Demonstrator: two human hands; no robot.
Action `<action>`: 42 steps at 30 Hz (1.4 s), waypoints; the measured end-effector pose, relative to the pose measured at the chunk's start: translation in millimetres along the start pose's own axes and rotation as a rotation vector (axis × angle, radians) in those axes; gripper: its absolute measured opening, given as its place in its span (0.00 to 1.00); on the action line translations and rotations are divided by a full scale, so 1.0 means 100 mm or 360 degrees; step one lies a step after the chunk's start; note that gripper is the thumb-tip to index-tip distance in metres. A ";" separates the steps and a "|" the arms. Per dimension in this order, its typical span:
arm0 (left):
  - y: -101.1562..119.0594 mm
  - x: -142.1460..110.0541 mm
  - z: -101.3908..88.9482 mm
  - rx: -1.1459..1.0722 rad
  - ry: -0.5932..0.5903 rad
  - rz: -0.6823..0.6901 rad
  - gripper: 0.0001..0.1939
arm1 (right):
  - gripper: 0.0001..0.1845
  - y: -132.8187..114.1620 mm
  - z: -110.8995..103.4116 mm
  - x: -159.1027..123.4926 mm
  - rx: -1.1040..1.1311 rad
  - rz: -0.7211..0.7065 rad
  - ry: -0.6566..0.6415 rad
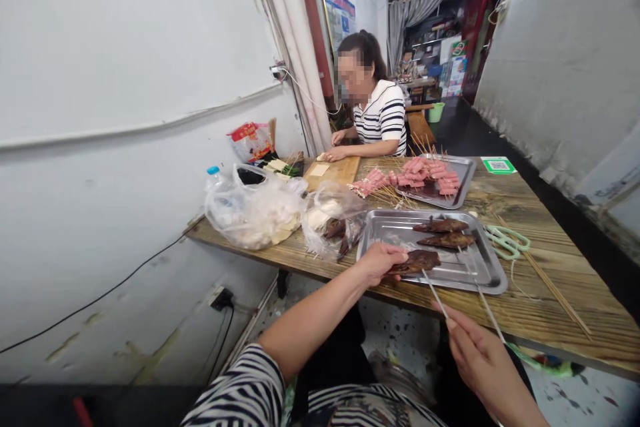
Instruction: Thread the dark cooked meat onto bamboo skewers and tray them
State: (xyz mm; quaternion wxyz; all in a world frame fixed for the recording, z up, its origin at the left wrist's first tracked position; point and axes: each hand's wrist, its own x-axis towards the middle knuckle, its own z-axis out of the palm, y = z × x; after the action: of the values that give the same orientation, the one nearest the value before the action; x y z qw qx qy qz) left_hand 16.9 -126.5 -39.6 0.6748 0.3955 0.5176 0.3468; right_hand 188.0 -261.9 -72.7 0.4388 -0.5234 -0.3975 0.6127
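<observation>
A dark brown, flat piece of meat [420,261] is pinched in my left hand [381,263] over the near left part of a metal tray [493,278]. My right hand [483,353], at the table's front edge, grips a pale thin skewer [434,292], whose far end meets that piece; whether it has gone in, I cannot tell. Two more dark pieces [447,240] lie farther back in the tray. From the nearer of these a second skewer [487,303] runs toward my right hand and passes over the tray's rim.
Green-handled scissors [507,242] and long wooden sticks [555,290] lie right of the tray. Behind is a second tray [467,177] with several pink skewers [430,173]. Plastic bags [255,210] crowd the left. Across the table, a co-worker [377,113] works at a cutting board [345,172].
</observation>
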 end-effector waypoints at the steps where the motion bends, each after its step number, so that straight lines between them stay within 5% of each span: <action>1: 0.01 -0.01 0.00 -0.0005 0.0001 0.0010 0.08 | 0.47 0.01 0.00 0.01 -0.0002 0.0016 -0.0001; 16: -0.06 -0.15 0.12 -0.0098 -0.0050 0.0074 0.13 | 0.42 -0.13 0.10 0.10 -0.0047 -0.0047 0.0167; 26: 0.06 -0.11 -0.03 -0.0149 -0.0469 -0.0063 0.18 | 0.35 -0.11 0.07 0.16 -0.0127 -0.0121 0.0059; 34: 0.08 -0.13 -0.11 -0.0199 -0.0358 0.0043 0.25 | 0.43 -0.20 0.03 -0.05 -0.0280 0.0097 -0.0086; 42: 0.07 -0.19 -0.11 -0.0313 -0.0247 0.0073 0.33 | 0.41 -0.17 -0.02 -0.23 0.0019 0.0217 0.0159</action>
State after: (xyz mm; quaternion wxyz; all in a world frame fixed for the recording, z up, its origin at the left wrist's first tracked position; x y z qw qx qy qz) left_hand 1.7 -137.8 -27.0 0.7402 0.3649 0.4182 0.3796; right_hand 194.0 -278.7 -50.1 0.4184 -0.5766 -0.3349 0.6167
